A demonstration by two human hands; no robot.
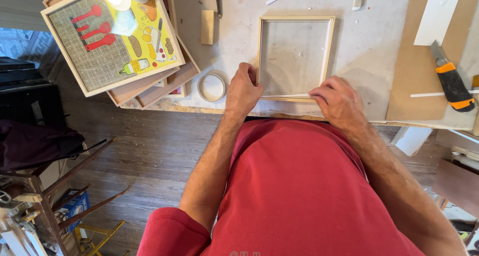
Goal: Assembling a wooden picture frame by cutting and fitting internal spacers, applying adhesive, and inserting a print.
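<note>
Red shirt (299,186) fills the foreground as a person leans over a pale worktop (369,51), both hands at the near rail of a square wooden frame (294,56) lying flat close to the edge. Left hand (243,90) has its grip closed on the frame's near left corner, fingers curled over the rail, apparently to steady it. Right hand (338,100) pinches a thin white strip (285,96) against the same rail, fingertips pressed together on its right end; the strip lies along the rail's inner edge, seemingly held in line there. Just left of the frame sits a tape roll (211,87), within easy reach. Further left, a stack of frames (149,81) is topped by a framed print (112,36) of red utensils on grey and yellow. A small wood block (207,26) stands beyond the tape. To the right, a utility knife (451,79) with an orange-and-black handle rests on a brown board (416,71), beside another white strip (439,93), well apart from the hands.
</note>
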